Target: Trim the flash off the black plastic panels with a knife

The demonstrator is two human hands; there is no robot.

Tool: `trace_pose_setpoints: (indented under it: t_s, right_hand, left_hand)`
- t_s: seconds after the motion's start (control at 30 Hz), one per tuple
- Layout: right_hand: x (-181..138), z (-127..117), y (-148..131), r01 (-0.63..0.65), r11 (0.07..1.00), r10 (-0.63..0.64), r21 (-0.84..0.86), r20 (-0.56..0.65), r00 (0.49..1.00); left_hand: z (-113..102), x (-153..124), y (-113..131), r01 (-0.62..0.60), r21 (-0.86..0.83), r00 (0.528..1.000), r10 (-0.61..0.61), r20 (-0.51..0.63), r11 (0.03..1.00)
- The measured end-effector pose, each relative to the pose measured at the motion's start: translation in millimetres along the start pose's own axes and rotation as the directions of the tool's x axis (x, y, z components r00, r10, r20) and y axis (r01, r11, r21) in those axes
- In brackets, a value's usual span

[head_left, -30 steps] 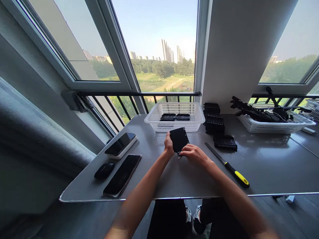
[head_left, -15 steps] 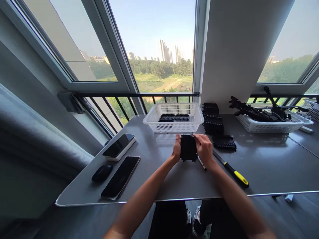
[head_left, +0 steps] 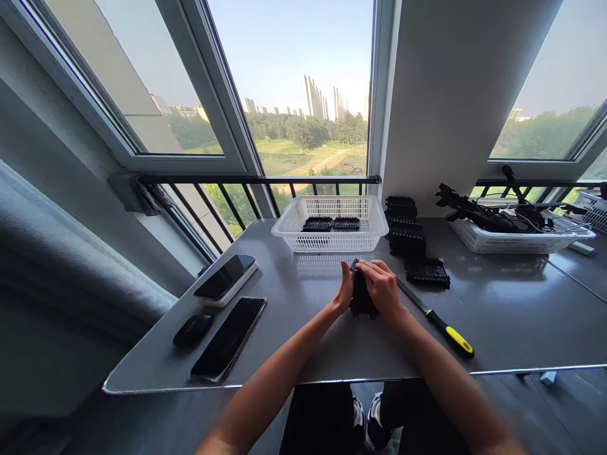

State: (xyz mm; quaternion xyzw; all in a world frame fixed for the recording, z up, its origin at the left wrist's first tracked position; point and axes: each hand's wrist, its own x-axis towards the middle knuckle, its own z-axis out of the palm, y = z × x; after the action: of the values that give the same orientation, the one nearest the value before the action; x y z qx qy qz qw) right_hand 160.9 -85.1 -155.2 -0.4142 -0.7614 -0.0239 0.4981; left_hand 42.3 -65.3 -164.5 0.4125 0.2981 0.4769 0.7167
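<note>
A black plastic part [head_left: 361, 302] stands on the grey table [head_left: 332, 341] in front of me, clasped between both hands. My left hand [head_left: 344, 292] presses against its left side. My right hand [head_left: 380, 287] lies over its top and right side with the fingers curled round it, hiding most of it. Just behind stands a white basket [head_left: 332, 222] holding two similar black parts. More black parts sit in stacks [head_left: 406, 237] to the right of the basket, and a single one [head_left: 427, 272] lies nearer my right hand.
A file with a yellow-and-black handle [head_left: 439, 325] lies right of my hands. Two phones [head_left: 226, 275] [head_left: 228, 337] and a black mouse [head_left: 192, 329] lie at the left. A second white basket [head_left: 516, 235] with black gear and cables is at the back right. Windows and a railing run behind the table.
The black part was turned from a tilted, open-faced hold to edge-on on the table. My right hand has moved from its lower edge to cover its top, and both hands have closed in.
</note>
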Motion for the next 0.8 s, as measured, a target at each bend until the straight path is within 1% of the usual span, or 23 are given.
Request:
trace_pose_setpoints:
  t_s: [0.13, 0.23, 0.33, 0.4, 0.57, 0.63, 0.67, 0.73, 0.8]
  right_hand:
    - [1.6, 2.3, 0.9, 0.054, 0.999, -0.053, -0.007, 0.044, 0.998]
    - [2.6, 5.8, -1.2, 0.124, 0.992, -0.123, 0.002, 0.102, 0.987]
    - [2.7, 8.4, -5.6, 0.193, 0.980, -0.200, 0.056, 0.209, 0.957]
    - [2.4, 10.0, -8.8, 0.233, 0.968, -0.249, 0.094, 0.257, 0.934]
    - [0.5, 10.6, -11.8, 0.327, 0.929, -0.365, 0.172, 0.294, 0.883]
    - [-0.2, 7.4, -10.9, 0.381, 0.908, -0.417, 0.176, 0.277, 0.866]
    - [-0.4, 5.3, -10.2, 0.400, 0.901, -0.431, 0.165, 0.253, 0.866]
    - [-0.4, 0.8, -9.0, 0.388, 0.914, -0.404, 0.121, 0.167, 0.899]
    - [0.1, -2.6, -8.4, 0.292, 0.952, -0.299, 0.093, 0.064, 0.952]
  left_hand:
    - [-1.8, 0.1, 8.2, 0.083, -0.152, 0.997, -0.081, 0.018, 0.985]
    - [-5.9, 1.5, 16.0, 0.064, -0.242, 0.997, -0.074, -0.030, 0.968]
    - [-11.1, 4.4, 23.1, 0.039, -0.263, 0.996, -0.058, -0.064, 0.964]
    - [-15.3, 6.9, 26.8, 0.024, -0.255, 0.994, -0.049, -0.093, 0.967]
    - [-28.5, 12.9, 34.1, -0.004, -0.250, 0.984, -0.041, -0.172, 0.968]
    - [-34.2, 15.8, 36.9, -0.026, -0.267, 0.980, -0.029, -0.199, 0.963]
    - [-36.8, 17.6, 38.0, -0.053, -0.275, 0.974, -0.011, -0.228, 0.960]
    - [-41.2, 21.4, 39.2, -0.145, -0.281, 0.948, 0.052, -0.316, 0.949]
    - [-43.9, 24.5, 38.9, -0.249, -0.268, 0.907, 0.128, -0.400, 0.931]
